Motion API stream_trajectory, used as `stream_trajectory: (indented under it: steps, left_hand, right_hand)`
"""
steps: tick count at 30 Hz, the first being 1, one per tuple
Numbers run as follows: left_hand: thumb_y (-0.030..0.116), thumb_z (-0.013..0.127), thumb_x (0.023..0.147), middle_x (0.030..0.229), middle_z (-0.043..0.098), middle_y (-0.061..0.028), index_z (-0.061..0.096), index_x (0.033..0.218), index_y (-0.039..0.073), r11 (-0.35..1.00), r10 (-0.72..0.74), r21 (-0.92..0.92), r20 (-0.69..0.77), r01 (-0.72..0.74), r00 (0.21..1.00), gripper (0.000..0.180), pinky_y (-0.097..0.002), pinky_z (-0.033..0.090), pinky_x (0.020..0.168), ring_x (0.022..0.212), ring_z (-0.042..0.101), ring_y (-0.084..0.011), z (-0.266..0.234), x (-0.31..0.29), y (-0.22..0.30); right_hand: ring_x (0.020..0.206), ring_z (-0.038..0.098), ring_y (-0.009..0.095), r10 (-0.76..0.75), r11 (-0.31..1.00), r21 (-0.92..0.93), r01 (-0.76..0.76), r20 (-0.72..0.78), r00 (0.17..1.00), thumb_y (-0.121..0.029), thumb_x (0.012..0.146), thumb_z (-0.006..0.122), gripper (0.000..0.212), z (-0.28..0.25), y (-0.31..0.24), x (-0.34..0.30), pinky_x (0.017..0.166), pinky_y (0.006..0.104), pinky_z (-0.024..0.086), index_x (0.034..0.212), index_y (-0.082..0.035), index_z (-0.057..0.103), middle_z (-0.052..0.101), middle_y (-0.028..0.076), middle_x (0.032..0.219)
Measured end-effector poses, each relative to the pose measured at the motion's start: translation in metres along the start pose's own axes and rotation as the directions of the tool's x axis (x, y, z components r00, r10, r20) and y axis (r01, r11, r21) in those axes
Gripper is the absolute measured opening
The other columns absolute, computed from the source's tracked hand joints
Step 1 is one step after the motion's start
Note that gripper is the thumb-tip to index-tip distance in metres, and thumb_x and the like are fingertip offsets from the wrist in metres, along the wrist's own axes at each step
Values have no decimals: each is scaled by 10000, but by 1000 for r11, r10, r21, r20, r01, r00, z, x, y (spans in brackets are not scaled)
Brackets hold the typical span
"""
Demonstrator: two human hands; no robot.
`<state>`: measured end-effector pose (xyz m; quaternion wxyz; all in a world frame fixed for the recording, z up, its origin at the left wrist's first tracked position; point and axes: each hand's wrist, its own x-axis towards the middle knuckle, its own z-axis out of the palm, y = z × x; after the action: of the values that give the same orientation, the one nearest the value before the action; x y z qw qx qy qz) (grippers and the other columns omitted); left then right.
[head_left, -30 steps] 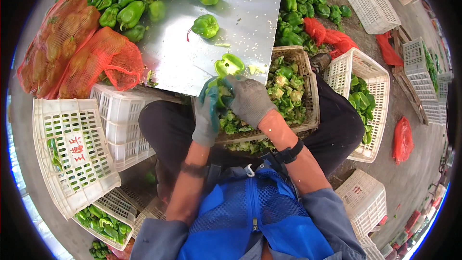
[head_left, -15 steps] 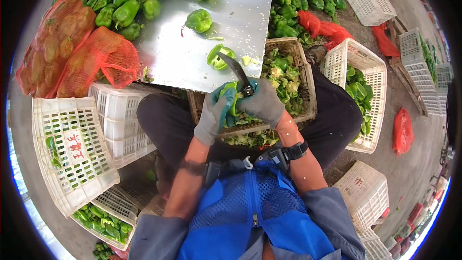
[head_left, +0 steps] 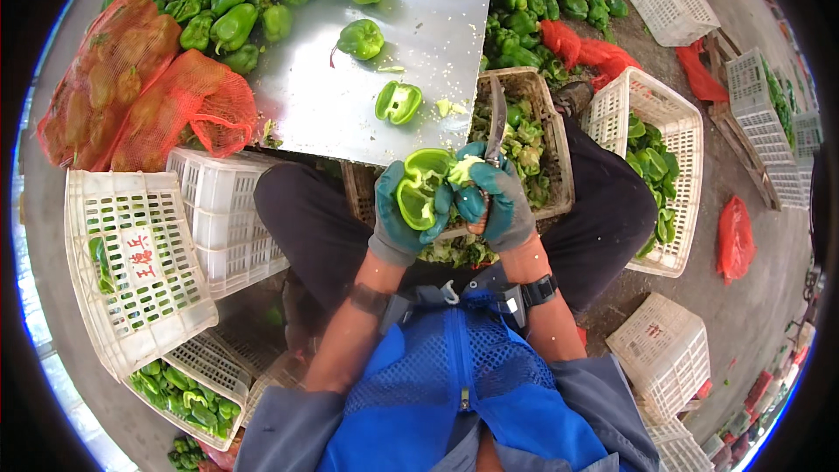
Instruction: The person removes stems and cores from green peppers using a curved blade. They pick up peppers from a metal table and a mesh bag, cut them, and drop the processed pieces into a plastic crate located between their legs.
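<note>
Pepper half (head_left: 407, 198), glossy, hollow facing up, long axis running away from the body; left hand (head_left: 391, 220) curls fingers round it, right hand (head_left: 510, 211) clenches a curved knife (head_left: 498, 118)!

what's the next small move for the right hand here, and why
Probably drop the pale core into the brown crate: the right hand seems to pinch it while also holding the knife, the left hand holds the opened green pepper, and the crate below already contains similar pale scraps.
</note>
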<state>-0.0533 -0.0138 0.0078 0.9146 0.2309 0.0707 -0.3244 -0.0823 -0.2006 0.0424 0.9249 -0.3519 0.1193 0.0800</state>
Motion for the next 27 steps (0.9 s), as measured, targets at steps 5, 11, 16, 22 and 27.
stream_trajectory:
  steps: [5,11,16,22,27]
  left_hand:
    - [633,652,981,1047,781,-144,645,1330,33,488,275,869,-64,-82,959,694,-302,584,543,702,717,-220,13,-8,-1]
    - [572,762,943,1134,763,-180,607,1466,-27,994,92,59,2,-92,996,811,-376,676,814,932,757,-278,39,-18,63]
    - [578,758,950,1224,754,-250,581,1515,1,-589,637,615,-47,524,770,827,-478,629,954,1084,776,-391,30,40,106]
    - [568,813,880,1405,639,-269,583,1551,89,-579,646,628,-37,521,762,855,-506,611,996,1238,707,-422,-15,50,109]
    - [497,859,854,1386,638,-268,569,1575,125,-584,614,602,-110,544,781,861,-522,610,989,1187,710,-447,5,53,99]
  right_hand:
    - [486,519,134,-96,978,192,81,73,993,-201,997,692,357,-10,-5,-9,433,280,435,1292,-8,636,644,74,780]
    - [594,640,158,-54,979,-203,-14,-329,943,-232,968,806,345,-64,-43,16,534,330,537,1211,-3,721,758,119,917]
    - [784,744,312,-614,207,-978,17,-116,781,-375,903,868,440,-20,-44,58,770,429,576,1162,-32,771,749,164,867]
    - [1026,748,302,-296,-55,-997,45,59,953,-428,957,816,569,57,-39,127,927,447,599,1321,-14,677,755,166,1114]
    - [1145,742,342,-180,-158,-981,109,137,974,-404,958,781,566,64,-2,168,999,429,593,1321,7,642,756,196,1123]
